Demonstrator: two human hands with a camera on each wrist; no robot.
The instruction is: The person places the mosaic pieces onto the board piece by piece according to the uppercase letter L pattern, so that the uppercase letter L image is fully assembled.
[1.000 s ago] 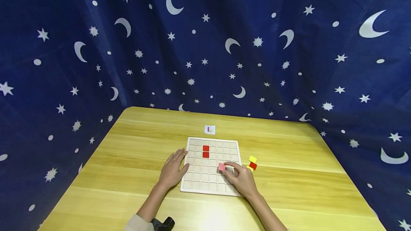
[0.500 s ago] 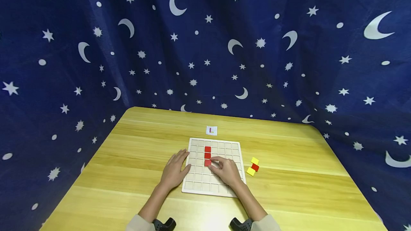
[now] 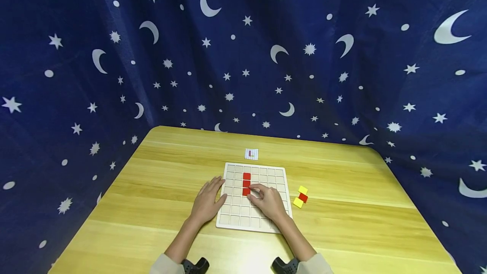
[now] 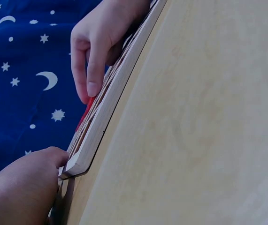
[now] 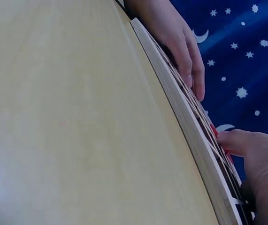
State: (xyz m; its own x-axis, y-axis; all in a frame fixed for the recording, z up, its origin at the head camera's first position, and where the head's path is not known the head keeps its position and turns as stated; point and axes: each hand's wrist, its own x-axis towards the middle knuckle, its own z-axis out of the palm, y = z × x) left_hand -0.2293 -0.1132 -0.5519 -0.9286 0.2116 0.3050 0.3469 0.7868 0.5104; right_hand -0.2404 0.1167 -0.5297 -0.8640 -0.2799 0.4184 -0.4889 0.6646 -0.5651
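In the head view a white square grid board [image 3: 233, 219] lies on the table. Three red tiles [image 3: 246, 184] form a column in its cells. My right hand [image 3: 269, 203] is over the board, thumb and index finger pinching the right side of the lowest red tile [image 3: 246, 192], which looks flat in its cell. Extended fingers of my left hand [image 3: 207, 200] rest at the board's left edge, holding no tile. In the left wrist view, the right hand's fingertips [image 4: 92, 89] point down at a red tile; the right wrist view shows the thumb [image 5: 232, 140] against red.
Right of the board lie two yellow tiles [image 3: 302, 190] and one loose red tile [image 3: 303, 198], touching one another. A small printed pattern card [image 3: 251, 154] lies beyond the board. A blue curtain [image 3: 243, 54] with moons and stars stands behind the wooden table [image 3: 171, 151].
My right hand has carried the red tile leftward and lowered it below the other two red tiles. My left hand stays at the board's edge. The head view has shifted slightly.
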